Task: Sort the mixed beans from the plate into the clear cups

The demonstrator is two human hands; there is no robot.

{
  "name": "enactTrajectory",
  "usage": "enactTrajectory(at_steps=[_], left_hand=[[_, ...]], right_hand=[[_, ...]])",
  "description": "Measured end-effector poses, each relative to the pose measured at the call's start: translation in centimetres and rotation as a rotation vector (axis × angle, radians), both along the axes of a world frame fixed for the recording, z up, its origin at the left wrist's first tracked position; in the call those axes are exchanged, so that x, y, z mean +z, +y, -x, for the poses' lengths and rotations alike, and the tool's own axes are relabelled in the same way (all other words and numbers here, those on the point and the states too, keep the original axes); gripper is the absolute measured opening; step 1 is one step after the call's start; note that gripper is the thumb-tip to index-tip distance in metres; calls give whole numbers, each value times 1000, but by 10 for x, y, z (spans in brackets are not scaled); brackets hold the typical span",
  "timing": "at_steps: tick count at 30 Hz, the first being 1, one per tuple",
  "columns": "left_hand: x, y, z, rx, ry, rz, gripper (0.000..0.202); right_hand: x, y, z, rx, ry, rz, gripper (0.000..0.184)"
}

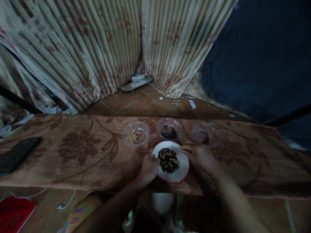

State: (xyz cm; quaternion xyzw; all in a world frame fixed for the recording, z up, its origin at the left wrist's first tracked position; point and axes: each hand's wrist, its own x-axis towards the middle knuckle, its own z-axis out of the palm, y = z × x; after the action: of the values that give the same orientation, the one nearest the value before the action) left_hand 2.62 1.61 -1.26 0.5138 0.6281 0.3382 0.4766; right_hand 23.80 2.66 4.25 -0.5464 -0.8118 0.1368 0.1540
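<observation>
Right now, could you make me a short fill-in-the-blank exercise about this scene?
1. The white plate has a ____ rim.
2. Beyond it stand ____ clear bowls.
3. Of these bowls, pale beans lie in the ____ one.
4. A dark ____ lies at the cloth's left end.

Missing words: red; three; leftmost; phone.

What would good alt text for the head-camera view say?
A person's left hand and right hand, the latter holding a thin utensil, are at a red-rimmed white plate of dark and pale pieces. Beyond, three clear bowls stand on patterned brown cloth.
</observation>
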Motion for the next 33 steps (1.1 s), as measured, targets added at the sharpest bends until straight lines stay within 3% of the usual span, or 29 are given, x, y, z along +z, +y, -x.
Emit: enactTrajectory(at_steps=[16,24,29,33], left_hand=[[3,0,0,-21,-23,-26,39],[-5,0,0,-22,-24,-26,40],[-2,0,1,-12,-37,17,43],[4,1,1,19,15,34,42]], right_hand=[[3,0,2,1,24,25,32],[3,-1,-1,-16,128,29,26],[12,-5,-12,-125,284,22,24],[17,-5,-42,-305,293,-108,24]])
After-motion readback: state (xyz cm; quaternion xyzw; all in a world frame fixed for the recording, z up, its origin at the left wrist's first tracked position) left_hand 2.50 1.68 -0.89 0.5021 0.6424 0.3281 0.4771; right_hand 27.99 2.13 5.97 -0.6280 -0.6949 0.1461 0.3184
